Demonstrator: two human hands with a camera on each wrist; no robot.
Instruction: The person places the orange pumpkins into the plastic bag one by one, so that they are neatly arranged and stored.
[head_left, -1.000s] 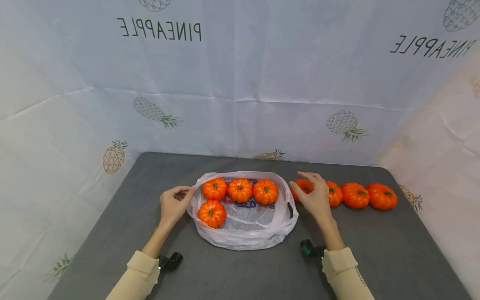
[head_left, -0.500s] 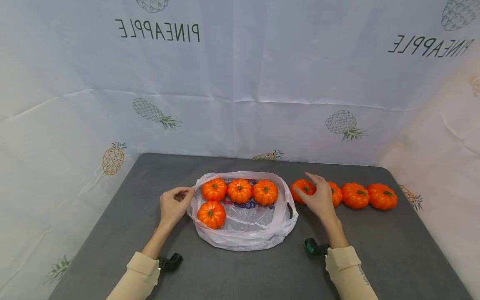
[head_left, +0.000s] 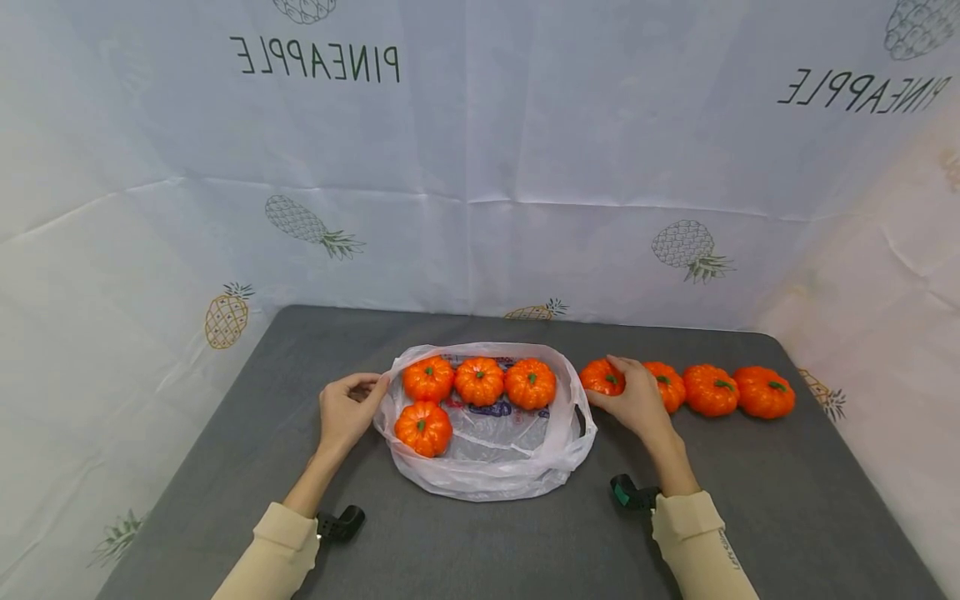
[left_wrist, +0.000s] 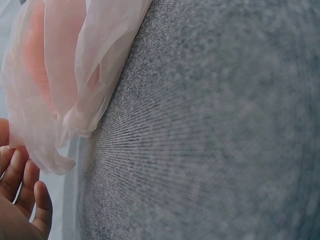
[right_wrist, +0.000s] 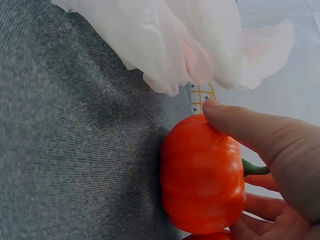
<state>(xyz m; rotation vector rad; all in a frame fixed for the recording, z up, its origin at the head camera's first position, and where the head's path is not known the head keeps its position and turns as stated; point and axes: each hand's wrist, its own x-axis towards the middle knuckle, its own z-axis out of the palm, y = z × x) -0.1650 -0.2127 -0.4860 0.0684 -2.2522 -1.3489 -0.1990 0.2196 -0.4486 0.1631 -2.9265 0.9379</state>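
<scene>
My left hand [head_left: 347, 414] pinches the left rim of a white plastic bag [head_left: 480, 479] between thumb and fingertips. The bag lies with its mouth wide, and several small orange pumpkins [head_left: 480, 381] sit inside it. Just right of the bag, my right hand [head_left: 639, 402] grips another small pumpkin [right_wrist: 202, 175] that rests on the table. In the right wrist view the thumb presses one side of it and the fingers pass round the far side, below the green stem [right_wrist: 255, 168]. The left wrist view shows the fingers at the gathered plastic edge [left_wrist: 50, 155].
To the right of the held pumpkin, several pumpkins stand in a row, the outermost one [head_left: 763, 392] near the table's right edge. The dark grey table [head_left: 480, 550] backs onto a white curtain [head_left: 480, 258] with printed pineapples. A bag handle loop [head_left: 585, 417] lies beside the right hand.
My right hand moved slightly right with thumb and fingers apart, then closed round the nearest pumpkin. The left hand and the bag stayed where they were.
</scene>
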